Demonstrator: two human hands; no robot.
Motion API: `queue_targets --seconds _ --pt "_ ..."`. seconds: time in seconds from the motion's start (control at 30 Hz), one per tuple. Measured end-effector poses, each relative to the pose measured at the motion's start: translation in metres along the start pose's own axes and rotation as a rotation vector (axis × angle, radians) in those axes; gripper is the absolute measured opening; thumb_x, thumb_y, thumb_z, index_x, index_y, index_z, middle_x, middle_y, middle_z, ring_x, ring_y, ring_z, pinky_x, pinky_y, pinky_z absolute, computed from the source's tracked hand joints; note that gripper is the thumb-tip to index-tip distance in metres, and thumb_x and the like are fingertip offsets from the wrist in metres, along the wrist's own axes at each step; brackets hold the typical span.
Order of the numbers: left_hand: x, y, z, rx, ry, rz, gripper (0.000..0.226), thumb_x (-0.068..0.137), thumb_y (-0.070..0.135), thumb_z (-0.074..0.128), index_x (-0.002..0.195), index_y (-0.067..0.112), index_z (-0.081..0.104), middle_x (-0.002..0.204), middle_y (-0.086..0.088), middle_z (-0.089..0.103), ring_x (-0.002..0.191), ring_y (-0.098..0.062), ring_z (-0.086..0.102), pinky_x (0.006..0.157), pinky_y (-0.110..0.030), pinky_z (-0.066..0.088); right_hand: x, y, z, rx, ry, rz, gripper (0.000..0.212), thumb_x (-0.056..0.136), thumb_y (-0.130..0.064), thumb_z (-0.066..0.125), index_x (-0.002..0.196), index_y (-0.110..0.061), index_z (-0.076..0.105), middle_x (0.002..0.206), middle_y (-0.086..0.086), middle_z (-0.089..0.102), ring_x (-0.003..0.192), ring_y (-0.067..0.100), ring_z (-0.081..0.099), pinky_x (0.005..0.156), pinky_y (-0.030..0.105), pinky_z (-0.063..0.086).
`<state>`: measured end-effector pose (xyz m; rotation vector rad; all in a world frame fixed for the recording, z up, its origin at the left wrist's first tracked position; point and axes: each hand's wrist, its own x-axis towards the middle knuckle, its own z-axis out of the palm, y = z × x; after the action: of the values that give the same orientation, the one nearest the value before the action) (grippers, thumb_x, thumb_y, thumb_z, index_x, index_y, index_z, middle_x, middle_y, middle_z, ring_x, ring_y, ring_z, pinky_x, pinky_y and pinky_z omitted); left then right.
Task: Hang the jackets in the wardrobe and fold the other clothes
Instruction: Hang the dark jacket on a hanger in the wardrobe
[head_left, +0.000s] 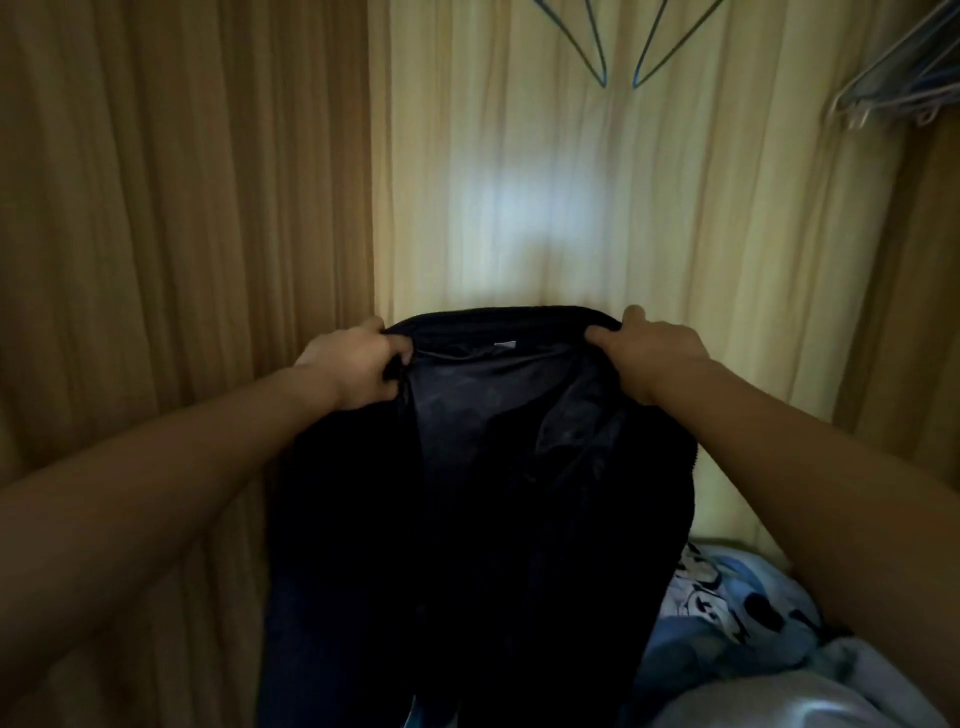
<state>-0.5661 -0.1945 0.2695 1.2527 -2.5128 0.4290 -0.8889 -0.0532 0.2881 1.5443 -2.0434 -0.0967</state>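
Observation:
A black jacket (478, 493) hangs in front of me, its shiny lining and a small white label facing the camera. My left hand (353, 366) grips the collar at its left end. My right hand (649, 351) pinches the collar at its right end. Both arms are stretched forward and the jacket's body drops down out of the frame. Two blue wire hangers (618, 47) hang at the top centre, above the jacket.
A pale yellow curtain (519, 182) fills the back, with a darker brown curtain (182, 208) on the left. More hangers (893, 88) bunch at the top right. Blue patterned bedding (737, 618) and other light clothes lie at the lower right.

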Motion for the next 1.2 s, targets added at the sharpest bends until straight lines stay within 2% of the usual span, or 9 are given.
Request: queue_targets --seconds 0.13,0.3,0.5,0.7,0.83,0.93,1.0,1.1,1.2 --pt "-0.006 -0.012 -0.001 0.248 -0.118 0.137 0.053 0.087 0.022 0.06 0.126 0.05 0.038 0.121 -0.002 0.03 0.109 -0.027 0.053 0.081 -0.04 0.052 -0.004 0.013 -0.009 -0.06 -0.014 -0.019 0.069 0.096 -0.043 0.062 0.153 -0.044 0.023 0.135 0.014 0.036 0.111 0.032 0.053 0.08 0.041 0.046" --pt "0.007 -0.03 -0.039 0.107 -0.097 0.275 0.061 0.096 0.02 0.054 0.128 0.069 0.037 0.112 0.014 0.012 0.121 -0.023 0.043 0.099 -0.031 0.039 -0.002 0.036 -0.031 -0.078 0.004 -0.008 0.064 0.097 -0.033 0.061 0.15 -0.047 0.028 0.137 0.012 0.032 0.115 0.033 0.048 0.085 0.042 0.048" --pt "0.04 -0.032 -0.105 0.084 0.376 -0.053 0.054 0.099 0.027 0.049 0.143 0.056 0.038 0.12 -0.005 0.036 0.12 -0.033 0.046 0.097 -0.05 0.042 0.02 0.064 -0.076 -0.015 0.204 0.187 0.061 0.096 -0.034 0.056 0.146 -0.053 0.026 0.135 0.012 0.032 0.114 0.036 0.048 0.093 0.049 0.044" --pt "0.048 -0.022 -0.092 0.109 0.191 -0.017 0.047 0.1 0.023 0.04 0.137 0.053 0.036 0.123 -0.009 0.05 0.107 -0.036 0.061 0.087 -0.044 0.053 0.017 0.068 -0.069 0.166 0.037 0.158 0.065 0.096 -0.026 0.054 0.146 -0.055 0.026 0.135 0.011 0.033 0.117 0.036 0.049 0.088 0.045 0.05" --pt "0.045 -0.035 -0.099 0.32 0.155 -0.009 0.048 0.104 0.029 0.036 0.146 0.05 0.024 0.135 -0.01 0.049 0.104 -0.033 0.063 0.076 -0.037 0.049 0.02 0.088 -0.09 0.089 0.153 0.064 0.044 0.098 -0.049 0.051 0.141 -0.049 0.044 0.123 0.006 0.038 0.114 0.034 0.048 0.091 0.042 0.047" --pt "0.05 -0.043 -0.109 0.252 0.222 -0.022 0.046 0.103 0.033 0.037 0.143 0.052 0.025 0.137 -0.006 0.049 0.103 -0.031 0.064 0.075 -0.038 0.049 0.035 0.115 -0.111 0.117 0.3 0.038 0.077 0.067 -0.073 0.036 0.129 -0.031 0.056 0.118 0.007 0.045 0.106 0.034 0.053 0.093 0.041 0.048" --pt "0.056 -0.04 -0.113 0.181 0.245 -0.024 0.044 0.102 0.033 0.038 0.141 0.052 0.029 0.131 -0.005 0.051 0.103 -0.031 0.063 0.076 -0.037 0.047 0.044 0.127 -0.123 0.092 0.33 0.007 0.08 0.062 -0.069 0.035 0.127 -0.027 0.057 0.12 0.009 0.048 0.108 0.037 0.056 0.094 0.039 0.048" --pt "0.063 -0.027 -0.112 0.142 0.245 -0.012 0.038 0.102 0.035 0.036 0.137 0.05 0.034 0.12 -0.003 0.053 0.097 -0.029 0.062 0.074 -0.036 0.045 0.033 0.128 -0.137 0.034 0.211 0.057 0.024 0.095 -0.044 0.054 0.117 -0.035 0.058 0.116 0.006 0.045 0.114 0.038 0.056 0.085 0.036 0.044" --pt "0.07 -0.013 -0.098 0.112 0.241 -0.003 0.032 0.101 0.038 0.035 0.132 0.047 0.037 0.111 -0.003 0.053 0.095 -0.031 0.062 0.073 -0.036 0.045 0.026 0.129 -0.122 -0.102 0.155 0.059 0.034 0.1 -0.03 0.052 0.13 -0.046 0.059 0.12 0.005 0.042 0.11 0.035 0.059 0.086 0.037 0.049"
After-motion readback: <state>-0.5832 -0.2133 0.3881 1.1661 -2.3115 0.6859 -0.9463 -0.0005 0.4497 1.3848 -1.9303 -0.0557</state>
